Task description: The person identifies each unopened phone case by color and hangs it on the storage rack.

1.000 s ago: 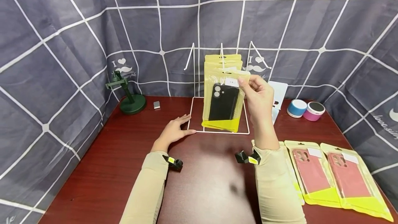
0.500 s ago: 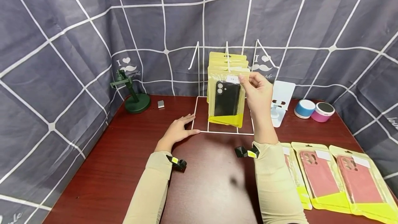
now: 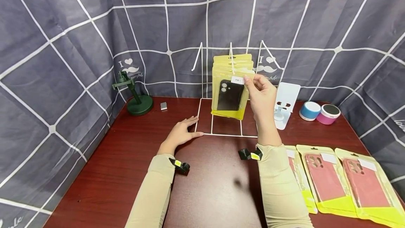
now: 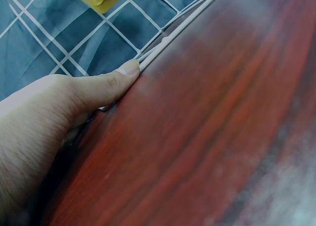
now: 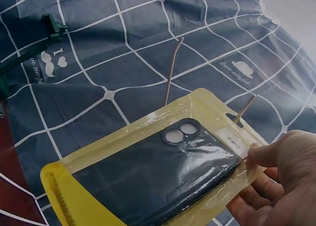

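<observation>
Yellow pouch (image 3: 230, 96), pinched by the right hand (image 3: 264, 96), might slide off the hook (image 5: 246, 107) if tugged; the left hand (image 3: 179, 133), fingers outstretched, touches the rack (image 3: 227, 135).

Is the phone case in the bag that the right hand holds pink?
No, the right hand pinches a yellow bag with a black phone case inside.
</observation>
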The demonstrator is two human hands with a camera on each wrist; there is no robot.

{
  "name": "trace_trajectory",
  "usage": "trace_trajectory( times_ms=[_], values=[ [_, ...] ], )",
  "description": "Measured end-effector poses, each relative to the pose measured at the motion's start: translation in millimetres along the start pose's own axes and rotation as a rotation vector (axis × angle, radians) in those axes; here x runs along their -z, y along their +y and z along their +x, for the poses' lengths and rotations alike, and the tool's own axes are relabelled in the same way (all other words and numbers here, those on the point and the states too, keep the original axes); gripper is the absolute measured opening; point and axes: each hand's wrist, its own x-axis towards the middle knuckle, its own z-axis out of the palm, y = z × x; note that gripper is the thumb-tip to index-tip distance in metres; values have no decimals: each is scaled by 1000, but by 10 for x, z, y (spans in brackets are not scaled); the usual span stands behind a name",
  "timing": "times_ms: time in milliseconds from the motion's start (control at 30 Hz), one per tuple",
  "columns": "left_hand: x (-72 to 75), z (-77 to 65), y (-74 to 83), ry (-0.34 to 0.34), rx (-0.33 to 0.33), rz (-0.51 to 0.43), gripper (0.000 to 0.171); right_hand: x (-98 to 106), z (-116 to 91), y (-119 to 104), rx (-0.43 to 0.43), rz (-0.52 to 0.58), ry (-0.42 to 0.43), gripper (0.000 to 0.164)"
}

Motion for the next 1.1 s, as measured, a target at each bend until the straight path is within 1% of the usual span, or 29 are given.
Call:
trace_trajectory(
  times_ms=[200, 433, 567, 767, 833, 933, 1033, 1100],
  values=[
    [-1, 6, -2, 1, -10, -1, 87, 2, 14, 32, 0, -3, 11, 21],
    [7, 6, 5, -3, -14, 6, 88, 35, 135, 359, -3, 4, 24, 26],
    [11, -9, 16, -6, -7, 4, 87, 54, 130, 344, 0, 1, 23, 26],
    [-16, -18, 43, -10, -4, 0, 86, 110, 105, 305, -33, 18, 25, 17],
    [-26, -17, 48, -13, -5, -2, 86, 144, 96, 300, -39, 16, 16, 16],
    [-29, -16, 45, -16, -1, 0, 87, 219, 77, 282, -45, -12, -16, 19],
    [-11, -16, 30, -13, 0, 3, 87, 339, 61, 256, -53, -91, -67, 26],
    [12, -14, 15, -8, -3, 6, 88, 449, 61, 238, -70, -152, -122, 32]
  ],
)
